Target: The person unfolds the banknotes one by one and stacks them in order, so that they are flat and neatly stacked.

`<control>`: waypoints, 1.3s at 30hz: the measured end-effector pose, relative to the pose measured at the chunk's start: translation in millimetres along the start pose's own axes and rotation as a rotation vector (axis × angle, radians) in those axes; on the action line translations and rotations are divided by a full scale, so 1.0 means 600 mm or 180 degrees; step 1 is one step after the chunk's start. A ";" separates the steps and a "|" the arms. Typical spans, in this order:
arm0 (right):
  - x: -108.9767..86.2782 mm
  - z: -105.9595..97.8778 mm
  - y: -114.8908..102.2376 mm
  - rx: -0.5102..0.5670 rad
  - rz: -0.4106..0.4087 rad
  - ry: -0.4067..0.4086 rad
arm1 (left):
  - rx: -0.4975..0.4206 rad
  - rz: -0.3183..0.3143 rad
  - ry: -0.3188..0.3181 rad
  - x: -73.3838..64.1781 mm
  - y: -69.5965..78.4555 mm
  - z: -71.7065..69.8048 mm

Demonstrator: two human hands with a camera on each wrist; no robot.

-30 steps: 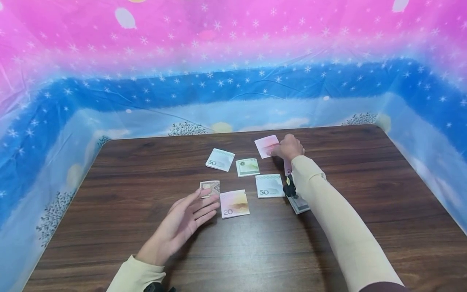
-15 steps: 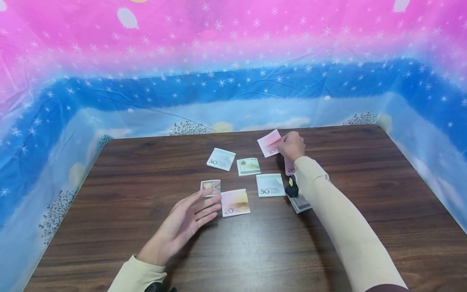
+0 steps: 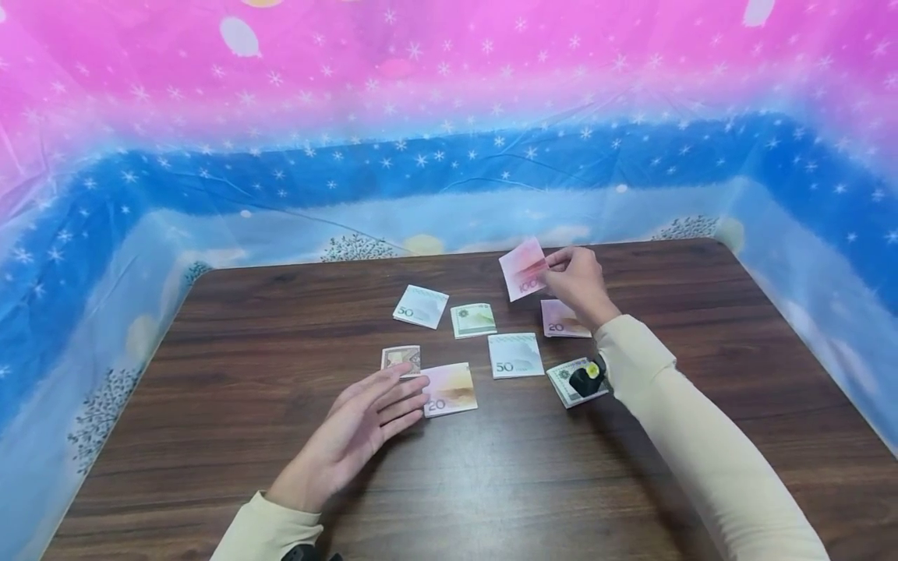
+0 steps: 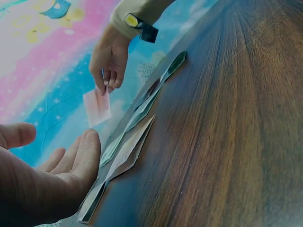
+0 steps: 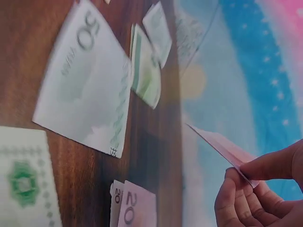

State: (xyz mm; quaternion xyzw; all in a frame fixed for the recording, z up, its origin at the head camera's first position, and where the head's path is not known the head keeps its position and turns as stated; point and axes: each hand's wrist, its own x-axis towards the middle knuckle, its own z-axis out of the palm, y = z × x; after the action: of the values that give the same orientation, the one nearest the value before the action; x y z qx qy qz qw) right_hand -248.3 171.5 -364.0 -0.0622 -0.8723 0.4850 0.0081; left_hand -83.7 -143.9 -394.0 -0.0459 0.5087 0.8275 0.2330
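Between thumb and fingers my right hand (image 3: 578, 282) pinches a folded pink 100 banknote (image 3: 522, 270), raised off the table near its far edge. The right wrist view shows that pink banknote (image 5: 225, 149) nearly edge-on. My left hand (image 3: 358, 428) is held with fingers extended beside a folded 20 banknote (image 3: 452, 389) and a small brownish banknote (image 3: 401, 358), partly covering both; whether it touches them I cannot tell. Below the right hand lies a folded purplish 20 banknote (image 3: 561, 319). A greenish-grey banknote (image 3: 567, 382) is partly hidden by the right wrist's camera.
Two folded 50 banknotes lie on the brown wooden table (image 3: 210, 389): a left one (image 3: 421, 306) and a middle one (image 3: 515, 356). A green banknote (image 3: 473, 320) sits between them. A pink and blue snowflake cloth (image 3: 449, 156) hangs around the table.
The right hand has lifted the pink 100 banknote up and slightly right, and the arm has swung right, uncovering more of the purplish 20 and greenish-grey banknotes. The left hand has barely moved.
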 end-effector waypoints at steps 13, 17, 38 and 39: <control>-0.100 -0.027 0.010 0.0955 0.0046 -0.0485 | 0.0044 0.0090 -0.0094 0.005 -0.011 0.017; -0.129 -0.023 0.018 0.1211 0.0144 -0.0636 | 0.0155 0.0096 -0.0101 0.009 -0.016 0.028; -0.234 0.032 0.038 0.1746 0.0396 -0.1316 | 0.0230 0.0100 -0.0038 0.032 -0.045 0.073; -0.236 0.034 0.038 0.1770 0.0398 -0.1343 | 0.0228 0.0100 0.0001 0.033 -0.046 0.074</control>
State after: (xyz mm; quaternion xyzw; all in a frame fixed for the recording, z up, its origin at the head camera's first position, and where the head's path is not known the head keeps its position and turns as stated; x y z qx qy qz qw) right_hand -107.3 149.6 -387.6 -0.0093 -0.6838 0.7056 -0.1853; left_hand -82.1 -88.3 -401.7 -0.0296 0.5387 0.8124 0.2214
